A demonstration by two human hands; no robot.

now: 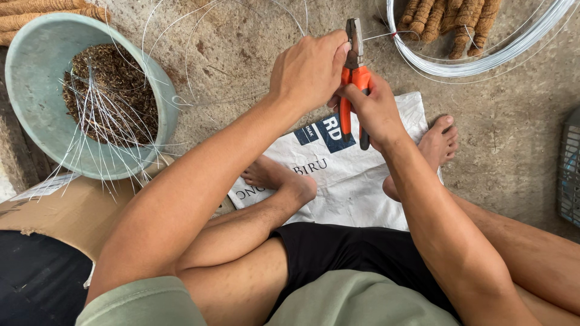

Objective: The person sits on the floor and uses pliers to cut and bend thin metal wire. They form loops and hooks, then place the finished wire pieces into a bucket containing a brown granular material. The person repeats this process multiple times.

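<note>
The thin silvery steel wire [377,35], light and springy and likely slippery, runs from the big wire coil [483,60] on the concrete floor [241,54] into the nose of the orange-handled pliers [353,72], best gripped close to that nose. The right hand [377,111] has its fingers wrapped round the handles. The left hand [308,69] is curled shut at the pliers' head, apparently pinching the wire, above a white woven sack [356,181].

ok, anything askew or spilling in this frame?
Mostly the cut wire pieces: a loose bundle splays over the rim of the green basin, some ends hanging outside. Otherwise nothing stands out; both the left hand and the right hand are on the orange-handled pliers.
</note>
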